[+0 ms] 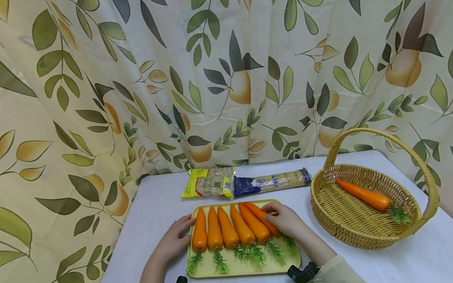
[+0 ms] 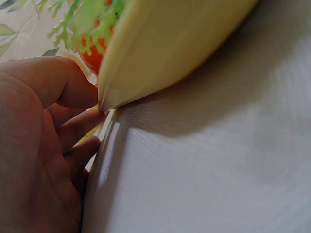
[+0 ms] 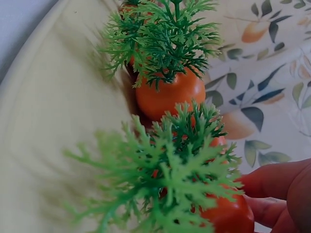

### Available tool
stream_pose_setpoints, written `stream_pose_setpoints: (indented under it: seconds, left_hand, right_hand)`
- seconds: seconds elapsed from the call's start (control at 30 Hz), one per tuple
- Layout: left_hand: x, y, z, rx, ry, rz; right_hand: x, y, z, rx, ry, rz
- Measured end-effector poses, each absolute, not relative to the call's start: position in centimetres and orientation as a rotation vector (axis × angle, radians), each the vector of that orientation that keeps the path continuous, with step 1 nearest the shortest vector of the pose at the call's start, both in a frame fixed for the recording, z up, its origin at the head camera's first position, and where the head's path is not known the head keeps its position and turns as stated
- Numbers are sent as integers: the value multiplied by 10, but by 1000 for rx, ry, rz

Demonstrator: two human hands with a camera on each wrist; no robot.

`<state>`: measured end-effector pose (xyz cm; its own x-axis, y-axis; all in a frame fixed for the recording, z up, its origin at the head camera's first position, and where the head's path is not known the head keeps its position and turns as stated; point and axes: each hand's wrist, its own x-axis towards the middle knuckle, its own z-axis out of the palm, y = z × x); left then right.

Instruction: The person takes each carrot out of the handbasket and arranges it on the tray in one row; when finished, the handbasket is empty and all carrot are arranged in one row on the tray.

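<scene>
Several orange carrots (image 1: 227, 229) with green leafy tops lie side by side on a pale yellow tray (image 1: 258, 268), tips toward the back. My left hand (image 1: 173, 240) rests at the tray's left edge, its thumb and fingertips right at the rim in the left wrist view. My right hand (image 1: 286, 219) holds the rightmost carrot (image 1: 259, 213), which slants at the end of the row. In the right wrist view the fingers (image 3: 272, 182) are at that carrot's side, partly hidden by its leafy top (image 3: 165, 179).
A wicker basket (image 1: 339, 232) with a tall handle stands at the right, one carrot (image 1: 362, 194) inside it. Behind the tray lie a yellow-edged clear packet (image 1: 210, 182) and a long blue-ended pasta packet (image 1: 272, 182). A leaf-patterned curtain (image 1: 216, 115) hangs behind the white table (image 1: 150, 197).
</scene>
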<state>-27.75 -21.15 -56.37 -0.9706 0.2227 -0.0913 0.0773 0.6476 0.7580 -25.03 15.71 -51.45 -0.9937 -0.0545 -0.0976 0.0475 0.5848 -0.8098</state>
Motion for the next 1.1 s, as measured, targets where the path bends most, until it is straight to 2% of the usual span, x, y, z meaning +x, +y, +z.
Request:
stream_pose_setpoints:
  seconds: [0.6, 1.1]
  left_hand:
    - [-277, -212, -564, 299, 2695, 1232]
    - [-277, -212, -564, 302, 2707, 1227]
  right_hand:
    - [-250, 166, -506, -23, 2727, -1331]
    - [-243, 208, -456, -87, 2737, -1436]
